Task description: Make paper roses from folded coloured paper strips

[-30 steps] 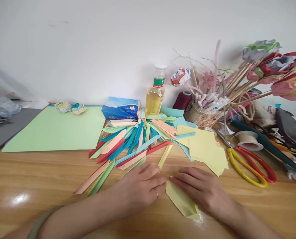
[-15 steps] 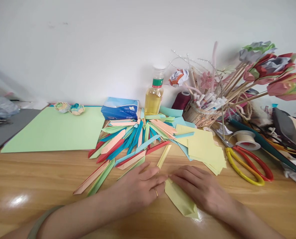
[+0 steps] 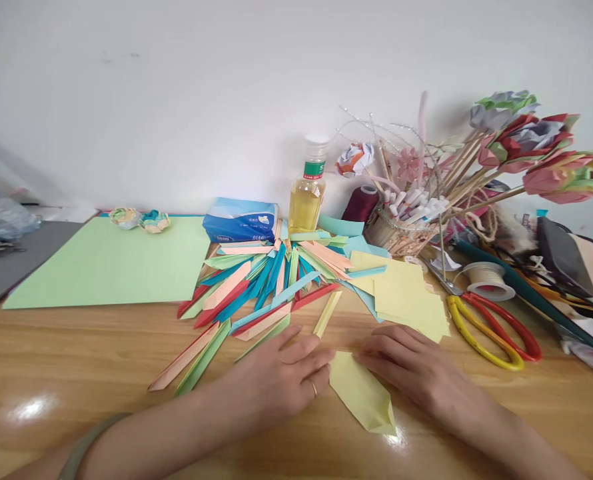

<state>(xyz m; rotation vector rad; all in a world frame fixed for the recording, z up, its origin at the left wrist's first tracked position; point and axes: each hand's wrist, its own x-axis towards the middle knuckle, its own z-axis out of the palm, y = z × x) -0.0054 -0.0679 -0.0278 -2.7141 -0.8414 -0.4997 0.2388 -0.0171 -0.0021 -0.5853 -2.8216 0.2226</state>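
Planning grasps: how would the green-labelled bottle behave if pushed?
Likely to tip if pushed high: the bottle is tall with a narrow neck. Probably bottom-heavy, since yellow liquid sits in its wider body. Smooth, clear sides may slip.

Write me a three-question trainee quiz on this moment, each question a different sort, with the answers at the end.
1. Multiple choice: what stands between the tissue pack and the maroon spool?
A) a mug
B) a bottle
C) a lamp

2. True or false: the left hand, beside the folded paper, wears a ring.

3. Fill in the blank: one handle of the scissors is red and the other is ____.

Key: 1: B; 2: true; 3: yellow
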